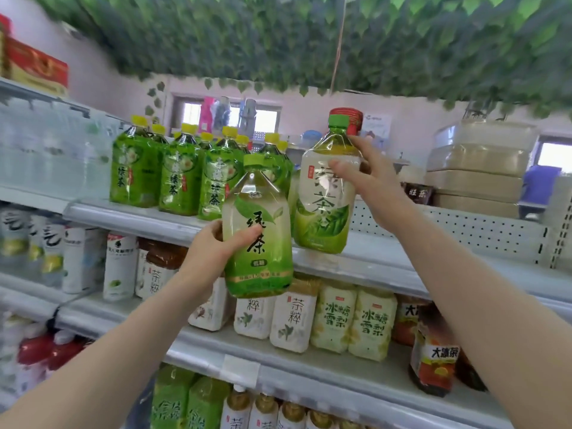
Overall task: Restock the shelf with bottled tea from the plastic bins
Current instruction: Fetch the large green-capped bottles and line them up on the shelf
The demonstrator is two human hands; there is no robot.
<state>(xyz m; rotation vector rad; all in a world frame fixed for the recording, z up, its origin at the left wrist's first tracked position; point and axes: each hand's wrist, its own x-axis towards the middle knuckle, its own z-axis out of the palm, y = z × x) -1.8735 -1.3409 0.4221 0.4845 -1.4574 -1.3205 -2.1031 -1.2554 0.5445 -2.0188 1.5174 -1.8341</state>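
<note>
My left hand (216,247) grips a large green-tea bottle (258,239) with a light green cap, held upright in front of the top shelf's edge (371,258). My right hand (365,174) holds a second, similar green-tea bottle (325,193) by its shoulder, tilted slightly, its base at or just above the top shelf. To the left on that shelf stand several green-tea bottles with yellow caps (182,178). The plastic bins are out of view.
Shrink-wrapped water bottles (52,156) fill the shelf's far left. Lower shelves hold white tea bottles (292,323), pear-drink bottles (356,323) and a dark iced-tea bottle (433,360). Stacked tubs (476,168) stand behind at the right. Bare shelf lies right of the held bottles.
</note>
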